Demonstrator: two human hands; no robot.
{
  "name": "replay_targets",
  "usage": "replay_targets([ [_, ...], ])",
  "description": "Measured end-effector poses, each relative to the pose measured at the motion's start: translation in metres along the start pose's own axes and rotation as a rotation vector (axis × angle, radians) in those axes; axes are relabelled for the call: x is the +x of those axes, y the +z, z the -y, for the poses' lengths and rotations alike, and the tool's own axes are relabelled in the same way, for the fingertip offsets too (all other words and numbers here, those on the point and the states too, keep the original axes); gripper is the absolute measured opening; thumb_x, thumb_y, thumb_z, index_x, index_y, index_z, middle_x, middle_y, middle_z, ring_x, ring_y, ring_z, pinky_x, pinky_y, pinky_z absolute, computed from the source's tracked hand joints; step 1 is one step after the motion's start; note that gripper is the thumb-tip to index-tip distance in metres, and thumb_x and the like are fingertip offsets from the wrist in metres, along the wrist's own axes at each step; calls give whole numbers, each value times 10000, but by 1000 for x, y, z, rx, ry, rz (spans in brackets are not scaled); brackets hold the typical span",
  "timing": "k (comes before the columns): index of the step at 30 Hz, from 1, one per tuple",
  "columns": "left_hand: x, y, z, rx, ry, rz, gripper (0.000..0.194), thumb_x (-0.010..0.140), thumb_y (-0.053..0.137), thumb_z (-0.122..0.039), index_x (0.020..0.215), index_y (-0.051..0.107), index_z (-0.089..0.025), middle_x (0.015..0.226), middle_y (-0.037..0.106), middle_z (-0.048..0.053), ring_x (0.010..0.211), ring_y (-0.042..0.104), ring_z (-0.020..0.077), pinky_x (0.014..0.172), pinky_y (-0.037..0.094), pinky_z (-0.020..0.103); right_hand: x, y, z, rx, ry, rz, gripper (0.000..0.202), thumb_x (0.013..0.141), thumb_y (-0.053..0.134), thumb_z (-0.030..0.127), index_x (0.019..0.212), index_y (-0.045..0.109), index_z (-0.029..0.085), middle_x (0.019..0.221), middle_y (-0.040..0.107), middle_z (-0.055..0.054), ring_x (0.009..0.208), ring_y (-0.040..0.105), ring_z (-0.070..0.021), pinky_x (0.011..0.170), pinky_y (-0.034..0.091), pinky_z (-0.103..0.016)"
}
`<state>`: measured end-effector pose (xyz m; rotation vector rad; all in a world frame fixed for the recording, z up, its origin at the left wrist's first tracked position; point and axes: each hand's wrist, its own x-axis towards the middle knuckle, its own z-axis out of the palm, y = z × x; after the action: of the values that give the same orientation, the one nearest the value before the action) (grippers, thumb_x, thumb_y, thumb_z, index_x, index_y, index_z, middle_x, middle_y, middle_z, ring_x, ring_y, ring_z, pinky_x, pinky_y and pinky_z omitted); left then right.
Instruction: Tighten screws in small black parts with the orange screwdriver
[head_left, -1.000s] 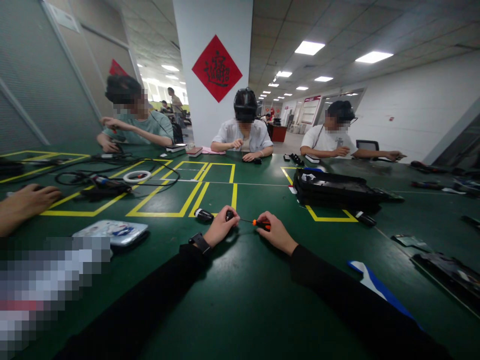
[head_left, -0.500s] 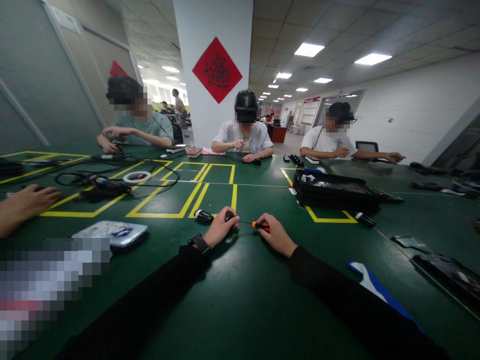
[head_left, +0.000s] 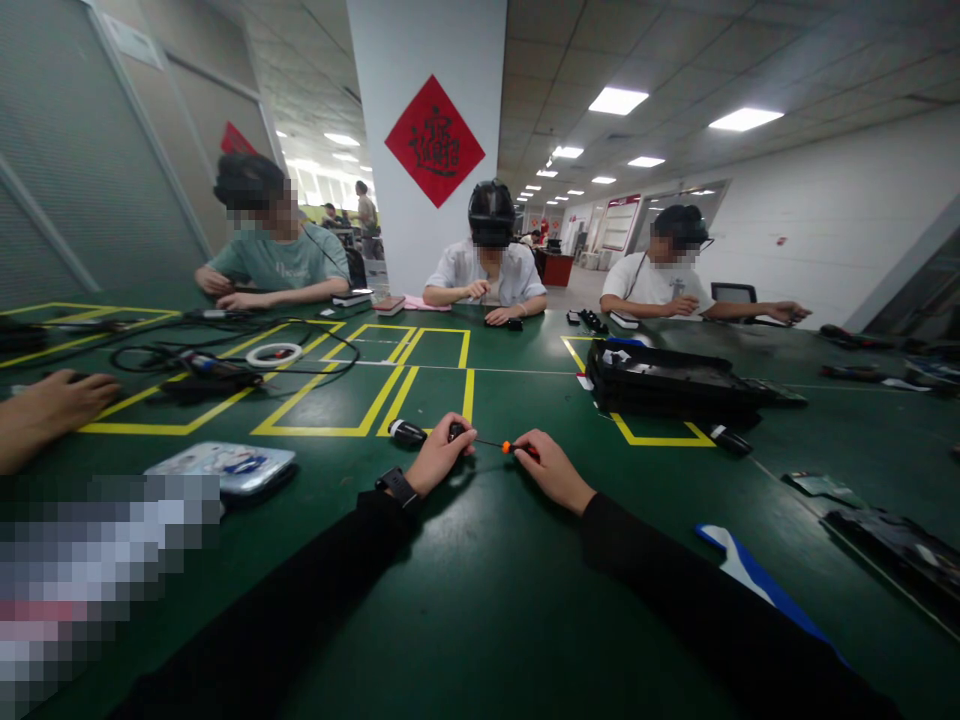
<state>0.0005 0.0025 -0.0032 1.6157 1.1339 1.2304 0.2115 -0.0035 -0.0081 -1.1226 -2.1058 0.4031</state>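
Left hand point(head_left: 441, 455): your thumb and fingers pinch a small black part point(head_left: 457, 432), probably to steady it against the shaft.
Right hand point(head_left: 553, 470): your fingers close round the handle of the screwdriver point(head_left: 508, 447), seemingly to keep it in line.
Screwdriver: nearly level between your two hands, well in from the far edge of the counter point(head_left: 480, 610), its orange collar showing.
Black-and-white piece point(head_left: 407, 432): lies just beyond your left hand, apart from the grip, perhaps set there for easy reach.
Black case point(head_left: 667, 375): lies nearer the counter's far edge, to your right.
Hidden: your left fingers cover the shaft's tip and most of the black part, so you cannot tell whether they meet.
Cut off: the counter's near edge; also most of a co-worker's arm, left.
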Motion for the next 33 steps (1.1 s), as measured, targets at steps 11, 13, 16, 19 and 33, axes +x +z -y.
replay_targets([
  [11, 0, 0, 1, -23, 16, 26, 207, 752, 490, -359, 862, 465, -185, 673, 519, -42, 596, 543, 90, 592, 401, 214, 2, 2, 2, -5, -8, -14, 223, 863, 371, 243, 793, 567, 164, 810, 550, -41, 814, 475, -146, 775, 360, -295],
  [13, 0, 0, 2, -31, 13, 25, 212, 753, 491, -361, 868, 463, -186, 688, 519, -40, 596, 543, 87, 590, 400, 212, 2, 1, 1, -20, -32, -9, 215, 856, 384, 228, 763, 568, 163, 803, 547, -43, 817, 472, -148, 780, 357, -296],
  [16, 0, 0, 3, -22, 9, 14, 234, 744, 506, -375, 878, 463, -188, 710, 518, -37, 604, 549, 88, 593, 408, 215, 0, 1, 0, -13, -48, -33, 84, 798, 489, 225, 809, 548, 166, 843, 542, -41, 826, 470, -151, 764, 367, -291],
  [19, 0, 0, 2, -3, 30, 22, 258, 725, 537, -382, 881, 464, -190, 762, 521, -32, 616, 553, 87, 618, 425, 225, -2, 1, 1, 0, -19, -58, 126, 734, 568, 219, 837, 518, 167, 857, 536, -34, 804, 473, -149, 725, 378, -279],
  [33, 1, 1, 3, -33, 20, 14, 207, 732, 523, -323, 877, 462, -189, 744, 517, -35, 605, 550, 81, 605, 434, 217, -1, -1, 7, -27, -65, 2, 101, 800, 471, 197, 867, 542, 171, 861, 537, -41, 825, 471, -150, 758, 366, -286],
])
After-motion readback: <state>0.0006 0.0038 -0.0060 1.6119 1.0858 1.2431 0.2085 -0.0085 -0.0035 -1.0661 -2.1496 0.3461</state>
